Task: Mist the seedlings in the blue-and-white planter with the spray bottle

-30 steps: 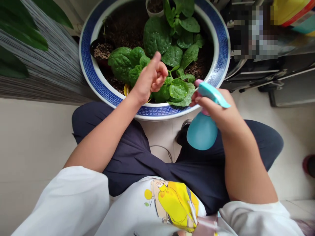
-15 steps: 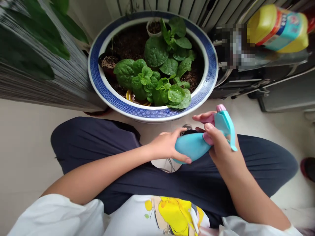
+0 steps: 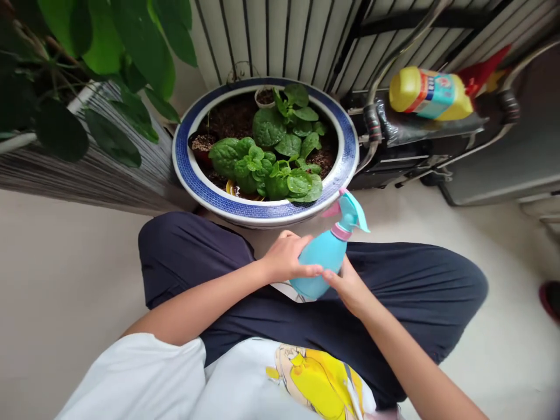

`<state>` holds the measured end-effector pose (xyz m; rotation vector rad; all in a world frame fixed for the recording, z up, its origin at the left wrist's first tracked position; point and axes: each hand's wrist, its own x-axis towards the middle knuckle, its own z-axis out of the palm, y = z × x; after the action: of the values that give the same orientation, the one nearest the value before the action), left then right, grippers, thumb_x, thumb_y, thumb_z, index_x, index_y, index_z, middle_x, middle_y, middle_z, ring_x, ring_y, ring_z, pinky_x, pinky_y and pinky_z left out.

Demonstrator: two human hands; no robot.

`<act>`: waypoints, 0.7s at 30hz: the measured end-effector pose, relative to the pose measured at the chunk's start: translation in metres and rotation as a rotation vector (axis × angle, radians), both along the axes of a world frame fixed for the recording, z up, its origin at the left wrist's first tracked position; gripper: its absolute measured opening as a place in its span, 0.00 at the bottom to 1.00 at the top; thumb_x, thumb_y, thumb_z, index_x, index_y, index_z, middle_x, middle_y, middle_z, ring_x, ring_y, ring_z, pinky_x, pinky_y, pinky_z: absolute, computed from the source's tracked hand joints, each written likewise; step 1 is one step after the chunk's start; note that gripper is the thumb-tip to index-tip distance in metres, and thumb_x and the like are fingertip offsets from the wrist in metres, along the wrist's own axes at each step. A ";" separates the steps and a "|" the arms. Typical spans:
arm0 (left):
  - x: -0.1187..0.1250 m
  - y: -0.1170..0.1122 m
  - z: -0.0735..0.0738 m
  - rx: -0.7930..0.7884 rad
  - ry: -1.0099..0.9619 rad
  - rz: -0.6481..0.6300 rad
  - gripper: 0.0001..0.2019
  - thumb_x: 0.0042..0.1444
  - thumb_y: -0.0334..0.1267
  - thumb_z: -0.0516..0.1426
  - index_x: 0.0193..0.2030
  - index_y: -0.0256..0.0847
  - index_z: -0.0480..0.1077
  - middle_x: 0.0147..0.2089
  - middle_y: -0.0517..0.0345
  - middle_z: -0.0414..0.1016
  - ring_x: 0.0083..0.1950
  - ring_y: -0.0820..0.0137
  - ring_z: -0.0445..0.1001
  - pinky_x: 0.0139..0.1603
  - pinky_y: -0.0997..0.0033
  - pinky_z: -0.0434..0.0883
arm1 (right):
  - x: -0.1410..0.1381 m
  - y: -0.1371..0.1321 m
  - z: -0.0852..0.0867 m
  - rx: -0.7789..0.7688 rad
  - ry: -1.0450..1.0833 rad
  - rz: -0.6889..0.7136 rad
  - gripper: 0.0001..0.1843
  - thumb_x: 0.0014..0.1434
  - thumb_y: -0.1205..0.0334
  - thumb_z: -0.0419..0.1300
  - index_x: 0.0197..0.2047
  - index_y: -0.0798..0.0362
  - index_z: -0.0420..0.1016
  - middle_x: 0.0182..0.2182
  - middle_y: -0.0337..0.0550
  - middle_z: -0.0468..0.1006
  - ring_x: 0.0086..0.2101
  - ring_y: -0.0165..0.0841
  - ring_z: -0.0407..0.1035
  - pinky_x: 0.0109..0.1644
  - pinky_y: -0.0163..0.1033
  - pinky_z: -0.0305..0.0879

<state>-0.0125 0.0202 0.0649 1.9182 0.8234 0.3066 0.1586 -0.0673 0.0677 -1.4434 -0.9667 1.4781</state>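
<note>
Right fingers [image 3: 336,280], lower on bottle [image 3: 322,255] now

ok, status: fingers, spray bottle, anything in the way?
Left fingers and right fingers both gripping the spray bottle. Bottle tilted, spray head up. No obstruction seen between bottle and planter.

pale floor [image 3: 65,280], light slatted panel [image 3: 275,41] at the back, grey streaked surface [image 3: 118,184] at left, soft light

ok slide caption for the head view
Left hand and right hand hold a blue spray bottle near a planter of leafy green plants.
</note>
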 end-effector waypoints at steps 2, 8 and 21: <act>-0.001 0.007 0.004 0.209 0.059 0.031 0.37 0.48 0.73 0.50 0.47 0.41 0.71 0.43 0.42 0.75 0.50 0.44 0.72 0.60 0.40 0.59 | -0.006 -0.002 -0.005 0.051 -0.017 -0.062 0.42 0.49 0.39 0.67 0.61 0.47 0.59 0.56 0.52 0.72 0.55 0.49 0.69 0.59 0.53 0.66; 0.008 0.018 0.013 0.173 -0.119 0.268 0.38 0.55 0.67 0.52 0.64 0.43 0.57 0.63 0.41 0.65 0.62 0.52 0.66 0.63 0.51 0.61 | -0.015 0.012 -0.020 0.174 -0.215 -0.111 0.36 0.49 0.46 0.69 0.58 0.48 0.63 0.53 0.49 0.74 0.51 0.46 0.71 0.55 0.49 0.68; 0.040 0.051 -0.001 0.086 -0.067 0.428 0.08 0.58 0.42 0.57 0.35 0.40 0.71 0.33 0.58 0.77 0.35 0.68 0.75 0.38 0.69 0.66 | -0.053 0.028 -0.034 -0.040 -0.464 -0.092 0.32 0.46 0.45 0.67 0.49 0.49 0.63 0.43 0.46 0.76 0.43 0.45 0.72 0.45 0.47 0.67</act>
<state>0.0272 0.0709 0.0635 1.7864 1.1896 0.6701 0.1051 -0.0395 0.0341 -1.8814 -1.1292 1.1209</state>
